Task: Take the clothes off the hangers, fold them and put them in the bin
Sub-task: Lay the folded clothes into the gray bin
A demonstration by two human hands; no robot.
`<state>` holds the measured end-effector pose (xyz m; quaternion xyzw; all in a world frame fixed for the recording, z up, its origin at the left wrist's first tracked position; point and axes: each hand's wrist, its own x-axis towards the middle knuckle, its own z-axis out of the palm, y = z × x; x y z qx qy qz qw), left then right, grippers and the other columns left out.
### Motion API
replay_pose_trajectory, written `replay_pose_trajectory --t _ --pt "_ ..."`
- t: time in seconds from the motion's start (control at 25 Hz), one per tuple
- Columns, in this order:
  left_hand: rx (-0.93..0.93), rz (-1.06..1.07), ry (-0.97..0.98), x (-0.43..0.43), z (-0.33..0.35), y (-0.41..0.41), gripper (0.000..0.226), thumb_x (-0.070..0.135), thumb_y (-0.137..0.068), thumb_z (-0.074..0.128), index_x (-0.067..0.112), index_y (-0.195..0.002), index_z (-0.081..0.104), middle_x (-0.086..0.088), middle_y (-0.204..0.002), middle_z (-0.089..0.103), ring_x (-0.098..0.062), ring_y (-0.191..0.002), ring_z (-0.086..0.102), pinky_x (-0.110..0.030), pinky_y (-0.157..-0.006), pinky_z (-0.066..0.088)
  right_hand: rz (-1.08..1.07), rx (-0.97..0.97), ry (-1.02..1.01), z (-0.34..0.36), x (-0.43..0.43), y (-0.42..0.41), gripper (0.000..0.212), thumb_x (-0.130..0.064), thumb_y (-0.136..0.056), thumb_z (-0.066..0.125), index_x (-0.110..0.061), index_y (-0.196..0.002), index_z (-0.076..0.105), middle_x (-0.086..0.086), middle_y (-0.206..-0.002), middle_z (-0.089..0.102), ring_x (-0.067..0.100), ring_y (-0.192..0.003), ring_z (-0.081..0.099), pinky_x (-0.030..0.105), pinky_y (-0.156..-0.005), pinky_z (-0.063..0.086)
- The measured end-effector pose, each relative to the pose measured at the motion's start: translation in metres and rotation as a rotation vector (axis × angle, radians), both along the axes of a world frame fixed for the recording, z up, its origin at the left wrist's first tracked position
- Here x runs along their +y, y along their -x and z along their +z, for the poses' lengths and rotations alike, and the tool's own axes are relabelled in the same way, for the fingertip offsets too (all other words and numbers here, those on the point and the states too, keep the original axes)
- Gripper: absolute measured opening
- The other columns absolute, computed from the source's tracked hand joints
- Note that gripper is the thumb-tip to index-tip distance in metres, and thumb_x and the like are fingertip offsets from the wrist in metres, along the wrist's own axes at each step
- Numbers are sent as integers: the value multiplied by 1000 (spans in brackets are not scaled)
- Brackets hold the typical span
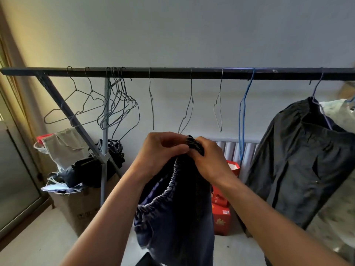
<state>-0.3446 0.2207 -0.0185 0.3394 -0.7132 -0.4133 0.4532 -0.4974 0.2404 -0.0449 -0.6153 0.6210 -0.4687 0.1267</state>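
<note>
Both hands were up in front of the person, below the middle of the rail, and between them they held a dark blue garment by its top. The left hand pinched the bunched cloth with curled fingers. The right hand touched it from the other side, its fingers wrapped round a gathered bit of the elastic waistband. The rest of the garment hung straight down between the two forearms and out of sight at the bottom, off any hanger.

It looked soft and limp, light enough for a pinch to carry, and likely to sag wherever it was not held. The ribbed waistband seemed the best place to grip it: thicker, less slippery, and a straight edge to fold from. I'd have taken it at the two ends of the band, hands apart, to spread it flat.

Just above the hands a bare wire hanger hung from the rail, with a blue hanger further right. Toward the rail's right end a black garment was on its hanger, not yet taken down. I could not tell which container was the bin.
</note>
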Motion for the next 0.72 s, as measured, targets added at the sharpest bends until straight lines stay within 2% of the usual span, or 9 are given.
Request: replay_pose_trajectory --t 0.08,0.16,0.2,0.24,0.28,0.36,0.44,0.56,0.72 --pt "-79 -25 10 2 -19 -28 59 30 -64 88 37 -118 66 10 -116 68 -3 -111 62 -30 -97 50 -6 -102 11 0 -3 7 10 -23 -92 59 -17 -85 60 -5 -76 61 16 -78 59 23 -65 42" --pt "-287 -54 -13 9 -49 -61 99 50 -46 91 52 -134 46 22 -134 53 7 -127 45 -23 -104 37 -21 -239 14 1 -3 15 11 -21 -92 59 -16 -83 62 -4 -77 63 15 -78 60 26 -68 43" --pt "-311 -121 -86 15 -64 -73 109 52 -42 93 51 -137 40 22 -137 51 5 -130 43 -25 -107 34 -32 -301 16 1 -3 18 13 -20 -92 59 -15 -81 62 -2 -75 64 17 -76 60 30 -69 44" --pt "-273 -189 -165 20 -77 -79 109 49 -42 95 47 -138 42 18 -137 54 0 -130 47 -29 -110 34 -42 -348 22 3 -3 21 15 -21 -91 59 -13 -79 62 1 -75 65 19 -76 61 33 -70 46" --pt "-212 -234 -221 24 -87 -80 97 42 -47 95 42 -133 50 12 -133 60 -6 -126 53 -34 -110 36 -47 -379 27 5 -4 22 15 -22 -90 60 -11 -81 63 4 -77 68 23 -78 64 36 -72 49" --pt "-69 -168 -242 27 -99 -73 52 27 -64 87 29 -113 69 0 -115 72 -17 -111 66 -40 -104 45 -45 -437 30 7 -5 23 15 -22 -89 60 -8 -85 66 11 -83 71 28 -83 67 44 -80 53" --pt "112 -47 -277 22 -98 -68 25 16 -76 75 16 -101 74 -14 -104 74 -29 -97 70 -44 -92 53 -3 -526 9 10 -3 29 14 -18 -90 60 -6 -88 67 13 -83 70 28 -81 67 49 -85 53" --pt "343 52 -368 7 -85 -71 13 14 -85 65 9 -95 71 -19 -96 72 -25 -82 69 -33 -74 58 103 -643 -57 13 3 40 11 -14 -91 60 -11 -86 69 7 -78 70 26 -79 66 51 -89 52" --pt "355 157 -386 -8 -59 -71 10 12 -92 58 12 -86 67 -10 -80 70 -20 -69 65 -29 -65 54 196 -619 -120 11 14 49 11 -21 -90 64 -12 -95 69 -5 -75 72 14 -79 67 36 -86 51"
